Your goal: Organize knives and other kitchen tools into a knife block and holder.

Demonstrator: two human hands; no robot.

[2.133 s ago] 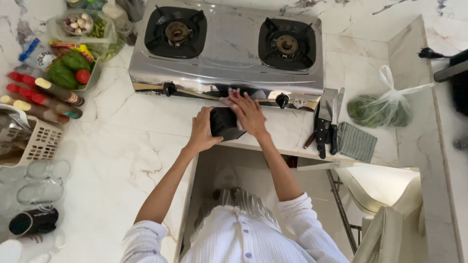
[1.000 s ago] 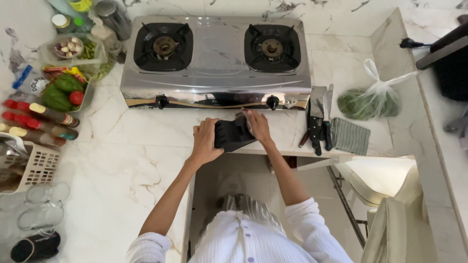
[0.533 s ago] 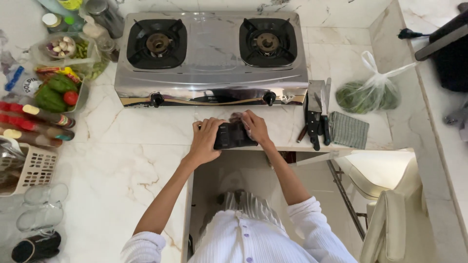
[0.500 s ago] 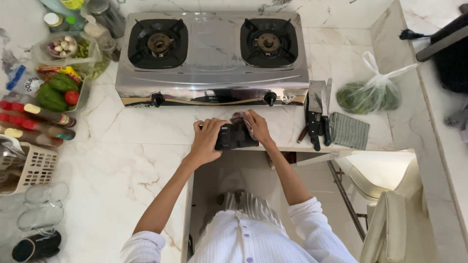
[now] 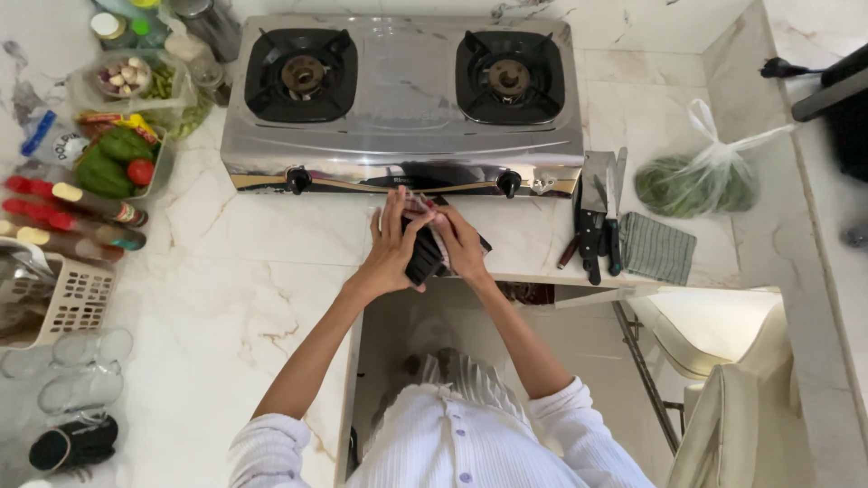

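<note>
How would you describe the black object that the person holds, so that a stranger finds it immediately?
Start at the steel two-burner gas stove on the marble counter. Just before its front edge, the left hand and right hand clasp a black slotted block. It is the only item held; the knives lie apart, to the right.

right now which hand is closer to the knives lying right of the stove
Right. The right hand is on the black holder, on the side toward the knives; the left hand grips the holder's far side, farther off.
</note>
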